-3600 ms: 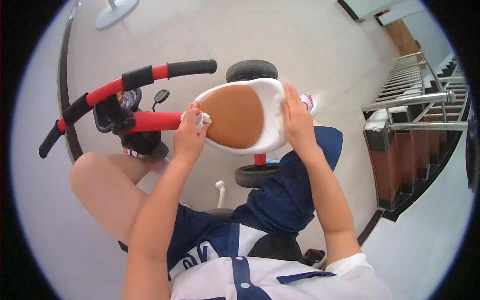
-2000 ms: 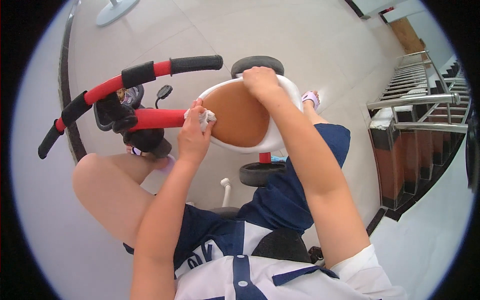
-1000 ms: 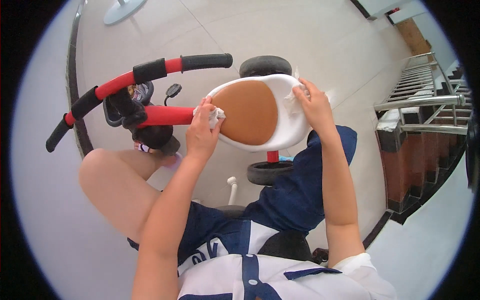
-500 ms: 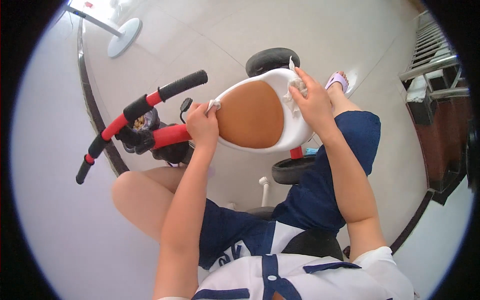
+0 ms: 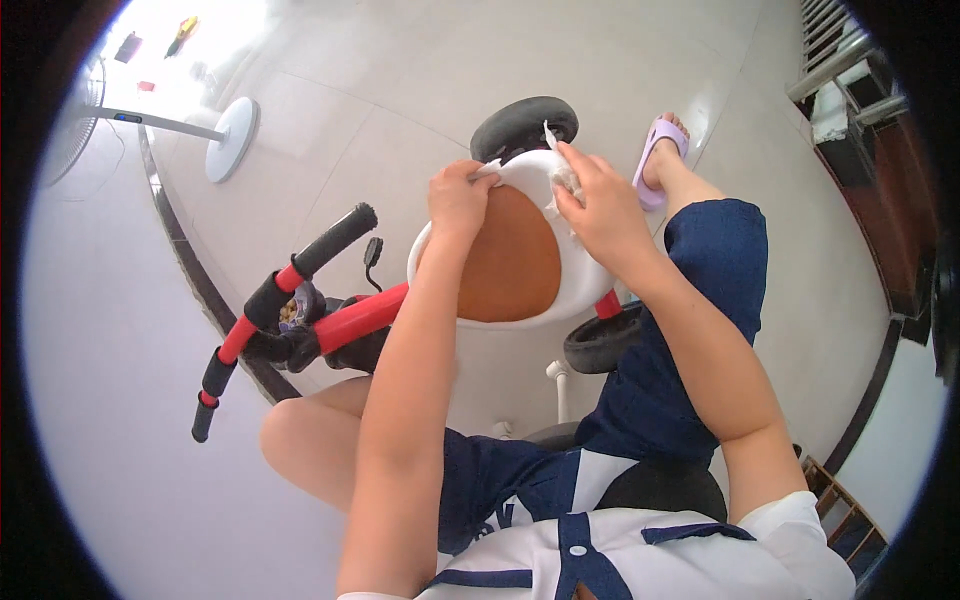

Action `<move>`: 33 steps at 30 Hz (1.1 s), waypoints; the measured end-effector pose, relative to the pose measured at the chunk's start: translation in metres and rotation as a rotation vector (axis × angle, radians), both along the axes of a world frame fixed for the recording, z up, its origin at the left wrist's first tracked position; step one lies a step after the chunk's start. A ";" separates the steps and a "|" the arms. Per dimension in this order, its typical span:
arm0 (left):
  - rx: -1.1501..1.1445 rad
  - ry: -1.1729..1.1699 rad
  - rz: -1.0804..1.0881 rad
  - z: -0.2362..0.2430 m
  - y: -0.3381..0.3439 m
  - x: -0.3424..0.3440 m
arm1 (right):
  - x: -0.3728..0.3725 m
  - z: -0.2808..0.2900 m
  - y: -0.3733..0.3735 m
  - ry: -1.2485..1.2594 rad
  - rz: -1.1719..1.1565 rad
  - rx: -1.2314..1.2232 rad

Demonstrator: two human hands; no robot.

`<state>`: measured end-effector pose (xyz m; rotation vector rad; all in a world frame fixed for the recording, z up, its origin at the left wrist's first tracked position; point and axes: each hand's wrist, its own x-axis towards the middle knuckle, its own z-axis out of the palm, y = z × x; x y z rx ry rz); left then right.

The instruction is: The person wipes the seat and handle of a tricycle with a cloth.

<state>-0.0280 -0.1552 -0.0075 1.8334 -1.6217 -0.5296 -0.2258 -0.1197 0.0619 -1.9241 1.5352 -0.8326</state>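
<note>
A child's tricycle stands in front of me, its white seat [image 5: 590, 270] topped by a brown pad [image 5: 515, 260]. At the far edge of the seat, my left hand [image 5: 460, 203] pinches a small piece of white tissue [image 5: 487, 170]. My right hand [image 5: 603, 210] is closed round a crumpled white tissue [image 5: 565, 183] at the seat's right rim. One end of that tissue sticks up past the fingers. To the left run the red frame tube [image 5: 362, 318] and the red handlebar [image 5: 238, 340] with black grips.
Black wheels [image 5: 525, 125] flank the seat, one beyond it and one nearer my leg. A white fan stand [image 5: 233, 140] is at the far left on the tiled floor. Dark wooden furniture with metal rails [image 5: 870, 190] lines the right side. My foot wears a lilac slipper [image 5: 655, 150].
My left hand has moved from the seat's left tip to its far edge, still pinching tissue. My right hand stays by the right rim. The view has shifted, showing more of the fan.
</note>
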 end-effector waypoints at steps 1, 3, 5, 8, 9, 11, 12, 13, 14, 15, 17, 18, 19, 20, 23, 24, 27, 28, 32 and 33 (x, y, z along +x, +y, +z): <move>0.001 0.000 -0.009 0.002 -0.001 0.003 | -0.002 -0.002 -0.002 -0.024 0.010 0.008; 0.151 -0.073 0.005 0.006 -0.001 0.013 | -0.002 -0.005 -0.006 -0.055 0.023 0.016; 0.045 -0.108 0.029 0.000 0.004 0.031 | 0.002 -0.007 -0.009 -0.082 0.038 0.009; 0.146 -0.017 0.103 0.003 0.021 0.048 | 0.006 -0.007 -0.009 -0.093 0.051 0.044; 0.148 -0.021 0.105 0.005 0.027 0.051 | 0.006 -0.008 -0.009 -0.097 0.053 0.046; 0.132 -0.158 0.174 0.008 0.040 0.057 | 0.008 -0.011 -0.007 -0.075 0.054 0.049; 0.164 -0.136 0.224 0.018 0.048 0.057 | 0.008 -0.011 -0.006 -0.080 0.058 0.053; 0.168 -0.140 0.228 0.017 0.058 0.062 | 0.009 -0.012 -0.005 -0.087 0.049 0.046; 0.126 -0.184 0.230 0.014 0.070 0.071 | 0.010 -0.013 -0.004 -0.094 0.041 0.040; 0.081 -0.235 0.235 0.015 0.083 0.080 | 0.013 -0.013 -0.004 -0.106 0.050 0.042; 0.082 -0.265 0.233 0.008 0.111 0.078 | 0.010 -0.021 -0.004 -0.087 0.019 -0.023; -0.028 -0.221 0.258 0.005 0.127 0.075 | 0.013 -0.019 -0.002 -0.093 0.004 -0.009; -0.138 -0.175 0.283 0.003 0.139 0.071 | 0.014 -0.018 -0.002 -0.098 0.010 -0.002; -0.131 -0.180 0.288 0.001 0.147 0.067 | 0.013 -0.018 -0.002 -0.076 0.006 -0.047; -0.210 -0.133 0.313 -0.005 0.164 0.049 | 0.014 -0.014 -0.003 -0.081 0.009 -0.068; -0.229 -0.155 0.352 -0.010 0.169 0.043 | 0.014 -0.013 -0.003 -0.084 -0.003 -0.073; -0.217 -0.168 0.409 -0.016 0.182 0.011 | 0.011 -0.012 -0.003 -0.096 -0.026 -0.049; -0.223 -0.166 0.429 -0.015 0.187 0.001 | 0.009 -0.013 -0.004 -0.085 -0.027 -0.064; -0.185 -0.105 0.426 -0.012 0.208 -0.022 | 0.004 -0.010 -0.010 -0.060 -0.025 -0.097; -0.153 -0.082 0.396 -0.010 0.212 -0.026 | 0.002 -0.010 -0.012 -0.061 -0.024 -0.093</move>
